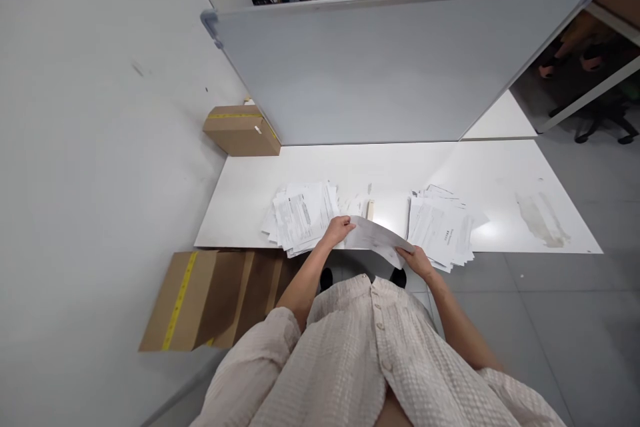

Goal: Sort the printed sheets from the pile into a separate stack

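With left hand [339, 230] nearly closed, thumb and fingers pinching one end of a thin, white, printed paper sheet [375, 237]; with right hand [416, 260] likewise nearly closed, pinching the other end. Cannot tell whether one layer only or several between the fingers. On the far side, standing upright, a wide pale-grey board with metal frame [370, 74]. In front of it, a long white table [500, 190]. At the far left corner, a brown cardboard box with yellow tape [243, 139]; below the near left edge, more brown cardboard boxes [173, 300]. On the table, two uneven piles of white printed papers: left pile [306, 214], right pile [441, 227]. Between these piles, at the near edge, the sheet, held slightly bent. Just beyond, a narrow beige block [371, 209]. As a judgement, in the step of handling this sheet with both hands. For the next move, probably needing even grip at both ends, without creasing, and care not to disturb either pile.
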The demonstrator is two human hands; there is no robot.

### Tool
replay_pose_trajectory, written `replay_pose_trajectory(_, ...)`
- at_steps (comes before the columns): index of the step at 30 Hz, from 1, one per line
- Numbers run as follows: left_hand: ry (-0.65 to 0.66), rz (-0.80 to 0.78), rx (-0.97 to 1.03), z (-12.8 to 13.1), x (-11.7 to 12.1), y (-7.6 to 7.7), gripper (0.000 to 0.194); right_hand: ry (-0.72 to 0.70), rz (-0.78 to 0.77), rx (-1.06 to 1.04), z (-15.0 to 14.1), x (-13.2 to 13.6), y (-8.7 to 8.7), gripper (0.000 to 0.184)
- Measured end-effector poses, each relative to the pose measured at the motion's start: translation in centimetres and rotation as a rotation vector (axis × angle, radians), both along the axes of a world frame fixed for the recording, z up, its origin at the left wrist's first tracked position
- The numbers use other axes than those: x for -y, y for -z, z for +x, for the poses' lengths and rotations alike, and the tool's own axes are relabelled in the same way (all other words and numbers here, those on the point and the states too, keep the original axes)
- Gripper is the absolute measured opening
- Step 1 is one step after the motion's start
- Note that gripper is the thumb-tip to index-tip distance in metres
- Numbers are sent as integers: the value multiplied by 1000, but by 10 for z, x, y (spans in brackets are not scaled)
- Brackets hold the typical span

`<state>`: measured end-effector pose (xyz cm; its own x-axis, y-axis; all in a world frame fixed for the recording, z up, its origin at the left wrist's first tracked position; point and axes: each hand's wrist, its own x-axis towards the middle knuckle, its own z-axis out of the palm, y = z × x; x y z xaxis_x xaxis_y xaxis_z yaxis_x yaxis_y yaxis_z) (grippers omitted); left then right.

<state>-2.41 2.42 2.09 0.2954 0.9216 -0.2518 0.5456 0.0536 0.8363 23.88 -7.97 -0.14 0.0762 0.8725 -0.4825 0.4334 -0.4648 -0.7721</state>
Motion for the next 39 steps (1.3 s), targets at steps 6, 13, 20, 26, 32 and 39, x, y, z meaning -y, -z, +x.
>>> replay_pose_trajectory(6,59,-152,-10,9,4,8,29,228,-222,-339,27,30,3,29)
replay_pose_trajectory(13,93,-101,-236,23,10,23,36,619,-293,-531,32,67,27,28)
replay_pose_trajectory(20,278,-66,-273,44,7,22,51,738,-318,-630,-7,49,36,22)
replay_pose_trajectory(26,351,-102,-380,56,9,22,50,832,-305,-696,-14,44,41,18)
replay_pose_trajectory(32,407,-59,-414,61,9,27,51,850,-281,-702,-14,43,48,20)
replay_pose_trajectory(39,370,-81,-403,61,10,37,53,832,-285,-699,-19,41,49,24)
